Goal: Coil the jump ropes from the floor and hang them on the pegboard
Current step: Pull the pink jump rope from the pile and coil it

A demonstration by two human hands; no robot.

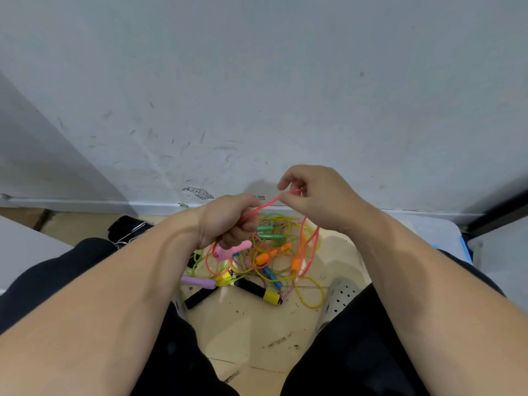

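Note:
My left hand (pixel 228 221) grips the pink jump rope (pixel 264 204), with its pink handles (pixel 231 250) sticking out below the fist. My right hand (pixel 314 195) pinches a stretch of the same pink cord, pulled taut between both hands above the floor. Loops of the pink cord hang down on the right. Below lies a tangled pile of jump ropes (pixel 274 252) with yellow, green, orange, blue and purple cords and handles. A black-and-yellow handle (pixel 261 291) and a purple handle (pixel 200 282) lie at its near side. No pegboard is in view.
A scuffed grey wall (pixel 257 95) with a white baseboard stands right behind the pile. My knees in black trousers flank the tiled floor (pixel 251 332). A grey perforated shoe (pixel 340 295) is on the right. A black object with a metal chain (pixel 128 230) lies at left.

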